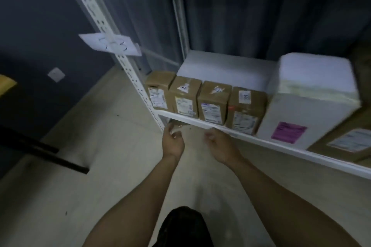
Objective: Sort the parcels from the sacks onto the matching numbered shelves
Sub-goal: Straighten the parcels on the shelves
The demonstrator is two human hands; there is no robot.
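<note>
The fingers (171,129) of the left hand (173,143) hang loosely curled with nothing in them. Those (209,136) of the right hand (221,144) curl the same way just under the shelf rim (281,145); blur hides whether they touch it. At twelve o'clock from the hands, four brown parcels (213,104) stand touching in a row on the shelf. At two o'clock sits a big white parcel (309,106) with a purple label. At eleven o'clock a paper tag (112,44) hangs on the upright (128,70), its number blurred.
</note>
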